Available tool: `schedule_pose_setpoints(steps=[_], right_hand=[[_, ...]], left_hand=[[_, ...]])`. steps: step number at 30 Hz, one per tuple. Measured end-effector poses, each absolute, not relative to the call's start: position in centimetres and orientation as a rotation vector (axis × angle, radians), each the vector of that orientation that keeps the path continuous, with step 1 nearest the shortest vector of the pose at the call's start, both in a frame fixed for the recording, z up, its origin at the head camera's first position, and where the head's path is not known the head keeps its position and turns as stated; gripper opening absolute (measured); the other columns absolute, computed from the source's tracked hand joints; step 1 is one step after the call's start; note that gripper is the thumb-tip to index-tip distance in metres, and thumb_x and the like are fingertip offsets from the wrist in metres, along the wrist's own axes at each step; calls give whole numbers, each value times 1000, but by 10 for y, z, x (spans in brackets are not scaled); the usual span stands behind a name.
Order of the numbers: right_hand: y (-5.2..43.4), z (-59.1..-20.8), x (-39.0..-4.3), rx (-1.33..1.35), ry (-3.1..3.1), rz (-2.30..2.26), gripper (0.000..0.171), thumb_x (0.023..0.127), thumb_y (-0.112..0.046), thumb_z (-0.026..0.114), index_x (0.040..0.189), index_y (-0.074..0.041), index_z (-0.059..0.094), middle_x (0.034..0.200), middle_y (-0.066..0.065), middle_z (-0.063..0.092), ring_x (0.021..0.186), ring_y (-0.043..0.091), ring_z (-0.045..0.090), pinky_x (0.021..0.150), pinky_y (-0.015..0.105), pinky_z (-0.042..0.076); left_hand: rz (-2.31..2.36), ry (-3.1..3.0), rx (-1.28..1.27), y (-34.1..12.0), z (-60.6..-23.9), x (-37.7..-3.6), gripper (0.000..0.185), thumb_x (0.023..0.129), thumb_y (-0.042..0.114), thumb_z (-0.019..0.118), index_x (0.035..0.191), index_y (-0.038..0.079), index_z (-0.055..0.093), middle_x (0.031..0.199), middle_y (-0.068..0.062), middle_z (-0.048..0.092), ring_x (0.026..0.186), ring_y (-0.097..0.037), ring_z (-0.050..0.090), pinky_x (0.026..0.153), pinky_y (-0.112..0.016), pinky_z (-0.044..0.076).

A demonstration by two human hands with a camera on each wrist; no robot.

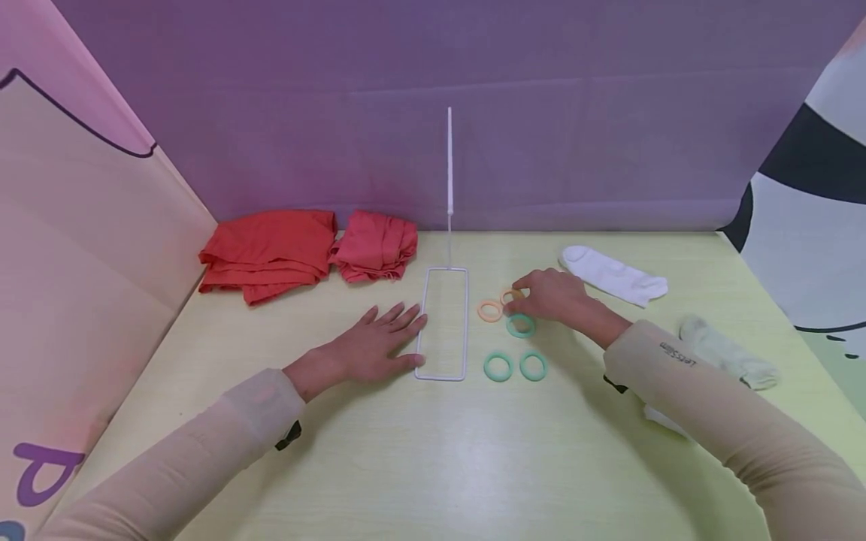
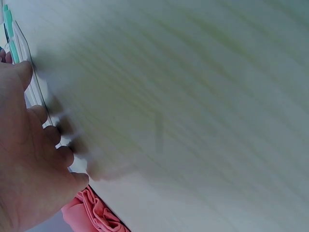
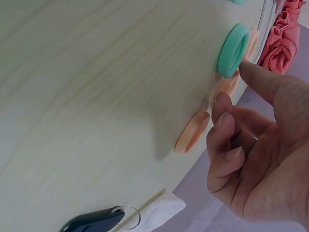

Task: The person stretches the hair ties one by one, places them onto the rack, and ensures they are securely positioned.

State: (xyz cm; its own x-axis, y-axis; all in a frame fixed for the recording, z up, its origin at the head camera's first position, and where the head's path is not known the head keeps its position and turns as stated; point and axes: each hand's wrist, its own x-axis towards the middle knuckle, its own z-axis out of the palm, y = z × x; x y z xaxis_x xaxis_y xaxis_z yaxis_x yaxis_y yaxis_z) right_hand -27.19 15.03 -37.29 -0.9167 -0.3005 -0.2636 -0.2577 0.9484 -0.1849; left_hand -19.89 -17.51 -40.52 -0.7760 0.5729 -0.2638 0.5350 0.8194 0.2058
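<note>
**Hands beside the white wire stand**

We see the left hand [image 1: 370, 347] lying flat with straight fingers on the pale green bench [image 1: 419, 458], its fingertips touching the left edge of the white rectangular wire stand [image 1: 443, 323]. Right of the stand, the right hand [image 1: 551, 294], fingers loosely curled, touches a peach plastic ring [image 1: 511, 295]. Another peach ring [image 1: 489, 310] lies nearer the stand, with three green plastic rings [image 1: 498, 367] close by. Left of the stand's upright rod lie folded red cloths [image 1: 271, 252].
</note>
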Motion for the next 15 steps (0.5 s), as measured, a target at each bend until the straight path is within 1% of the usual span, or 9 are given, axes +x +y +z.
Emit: schedule_pose_setpoints(steps=[2, 5, 10, 15], right_hand=[[150, -374, -273, -407, 2812, -211, 63, 89, -56, 66, 141, -22, 60, 135, 16, 65, 108, 33, 66, 56, 34, 45], [149, -374, -274, -407, 2815, -214, 60, 89, -53, 66, 140, -21, 61, 133, 16, 66, 108, 33, 66, 57, 34, 45], [146, -375, -274, -429, 2840, -195, 55, 92, -49, 65, 137, -19, 63, 123, 15, 71, 97, 31, 69, 53, 34, 45], [145, -381, -273, -426, 2887, -211, 48, 94, -46, 61, 134, -20, 65, 117, 14, 73, 90, 28, 68, 54, 35, 46]], left_hand=[[170, 2687, 846, -175, -405, -199, 78, 101, 62, 41, 162, 21, 14, 170, -2, 8, 158, -30, 4, 124, -62, 7], [175, 2679, 850, -174, -403, -199, 78, 101, 60, 42, 162, 21, 14, 170, -3, 7, 158, -31, 4, 125, -61, 7], [184, 2671, 849, -175, -402, -199, 78, 101, 60, 42, 162, 21, 14, 171, -3, 7, 158, -31, 3, 125, -60, 9], [187, 2664, 847, -176, -403, -199, 79, 101, 61, 42, 162, 21, 13, 171, -3, 6, 158, -31, 2, 125, -59, 9]])
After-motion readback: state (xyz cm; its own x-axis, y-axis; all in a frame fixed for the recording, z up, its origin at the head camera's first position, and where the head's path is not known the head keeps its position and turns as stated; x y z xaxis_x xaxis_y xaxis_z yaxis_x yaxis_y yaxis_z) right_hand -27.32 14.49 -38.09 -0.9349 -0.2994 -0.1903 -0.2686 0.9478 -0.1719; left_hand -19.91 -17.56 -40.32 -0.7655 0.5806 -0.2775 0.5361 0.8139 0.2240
